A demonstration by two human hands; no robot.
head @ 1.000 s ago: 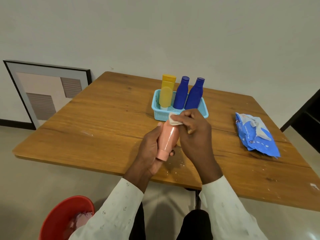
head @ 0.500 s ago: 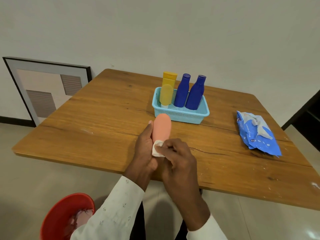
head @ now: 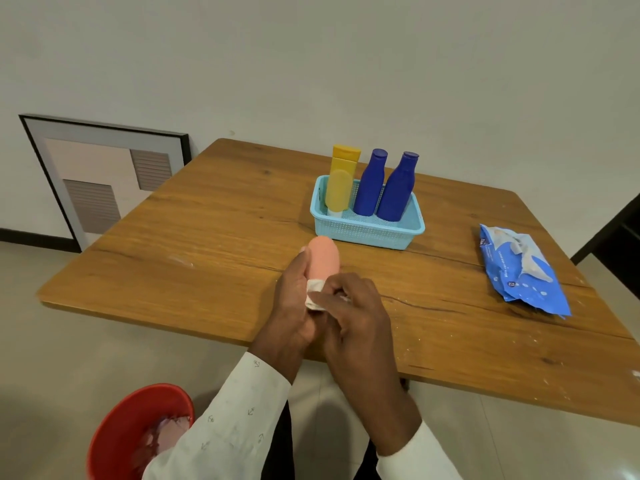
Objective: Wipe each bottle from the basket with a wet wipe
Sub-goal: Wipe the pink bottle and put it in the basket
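Worktop [head: 214,230]: wooden, warm brown, visible grain, a dark crack running across the near right part; pale specks and scuffs scattered along the near edge. Set against a plain off-white wall [head: 311,64]. Floor [head: 69,341]: pale, smooth tiles.

Framed picture [head: 100,178]: black frame, pale panels with grey slatted rectangles; stands on the floor, leaning on the wall left of the worktop.

Basket [head: 367,232]: light blue plastic, rectangular, perforated mesh walls; on the worktop towards the far side. Holds three upright bottles: one yellow bottle [head: 341,181], flat-sided with squared cap, at the left; two blue bottles [head: 370,185], round-shouldered with narrow necks, matte, the second [head: 396,188] at the right.

Pink bottle [head: 323,259]: salmon, smooth, rounded end pointing away from the person; held over the near part of the worktop, just in front of the basket.

Left hand [head: 294,306]: fingers curled around the pink bottle's lower part, gripping it.

Right hand [head: 356,317]: fingers pinched on a wet wipe [head: 314,294], white and folded small, pressed against the lower part of the pink bottle.

Wipes packet [head: 519,271]: blue and white soft plastic, crinkled, flap lifted; flat on the worktop's right side, well apart from the basket.

Red bowl [head: 135,431]: round plastic, on the floor at lower left, with crumpled pale material inside. Sleeves [head: 221,427]: white, small printed marks.
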